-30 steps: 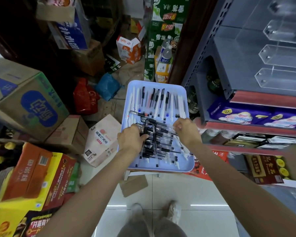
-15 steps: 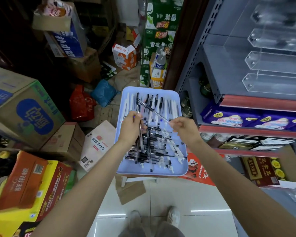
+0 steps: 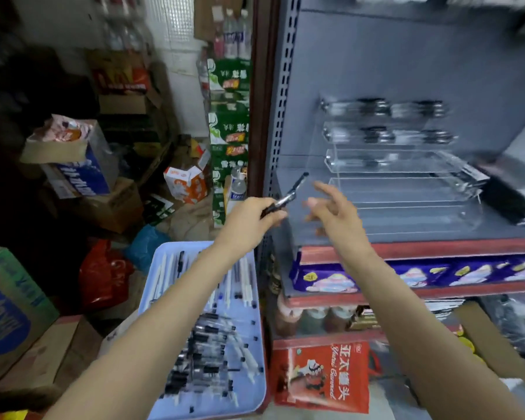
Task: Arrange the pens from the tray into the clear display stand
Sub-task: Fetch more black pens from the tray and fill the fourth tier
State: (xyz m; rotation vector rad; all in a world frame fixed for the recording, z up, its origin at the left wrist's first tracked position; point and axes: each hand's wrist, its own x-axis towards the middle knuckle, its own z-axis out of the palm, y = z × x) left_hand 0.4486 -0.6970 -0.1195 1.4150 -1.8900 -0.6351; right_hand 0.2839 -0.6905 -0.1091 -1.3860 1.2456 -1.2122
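My left hand (image 3: 249, 219) is raised above the pale blue tray (image 3: 255, 392) and grips a clear pen with a black cap (image 3: 288, 195), its tip pointing up and right toward the shelf. My right hand (image 3: 331, 210) hovers just right of the pen with fingers spread and nothing in it. The clear tiered display stand (image 3: 406, 177) sits on the grey shelf, right of and behind both hands; its upper tiers hold dark blurred items. Several black-capped and white pens (image 3: 206, 344) lie in the tray beneath my left forearm.
Grey metal shelving (image 3: 406, 65) with a red front edge (image 3: 437, 247) fills the right side. Purple packets (image 3: 331, 280) and a red bag (image 3: 322, 377) sit on lower shelves. Cardboard boxes (image 3: 9, 313), green cartons (image 3: 229, 122) and a red plastic bag (image 3: 103, 274) crowd the floor at left.
Both hands have risen from the tray toward the shelf. My left hand carries a pen it lifted out; my right hand has let go and opened. The view has tilted upward.
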